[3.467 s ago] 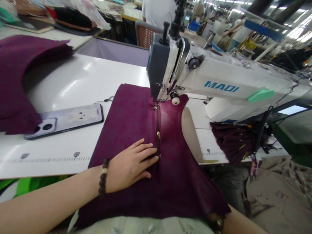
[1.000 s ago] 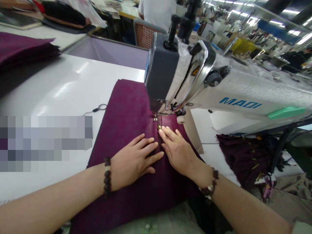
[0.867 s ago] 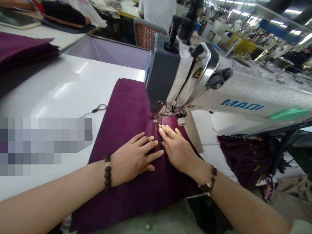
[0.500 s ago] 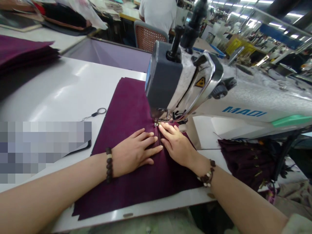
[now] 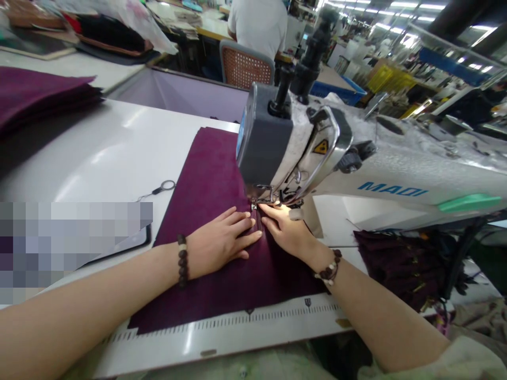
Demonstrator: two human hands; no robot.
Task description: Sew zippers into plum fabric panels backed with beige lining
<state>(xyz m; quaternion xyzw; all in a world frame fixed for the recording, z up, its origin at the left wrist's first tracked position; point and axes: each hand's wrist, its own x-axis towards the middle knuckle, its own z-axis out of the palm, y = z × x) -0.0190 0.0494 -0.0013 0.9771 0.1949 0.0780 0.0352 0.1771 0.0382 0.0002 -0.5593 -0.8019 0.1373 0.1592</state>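
Observation:
A dark purple fabric panel (image 5: 206, 174) lies flat under the needle area of the sewing machine (image 5: 265, 137). Fingers spread, my left hand (image 5: 224, 240) presses on the fabric just left of a seam or zipper line (image 5: 260, 224) that runs up to the presser foot (image 5: 254, 206). My right hand (image 5: 287, 229) rests on the cloth right of that line, fingers stretched out and the tips close beside the presser foot. Neither hand grasps anything. Part of the panel's right side is hidden by my right hand and the machine.
A stack of purple fabric (image 5: 43, 97) sits at the far left. Near it are a strap with a ring (image 5: 166, 186) and a phone-like device (image 5: 142, 240), partly blurred. Gathered dark pieces with metal pulls (image 5: 400, 269) lie right. A seated person (image 5: 259, 26) is beyond.
The fabric has slid forward, away from me, under the machine, uncovering a printed ruler along the table's front edge. Both hands stay flat on it; my right forearm has shifted forward and left.

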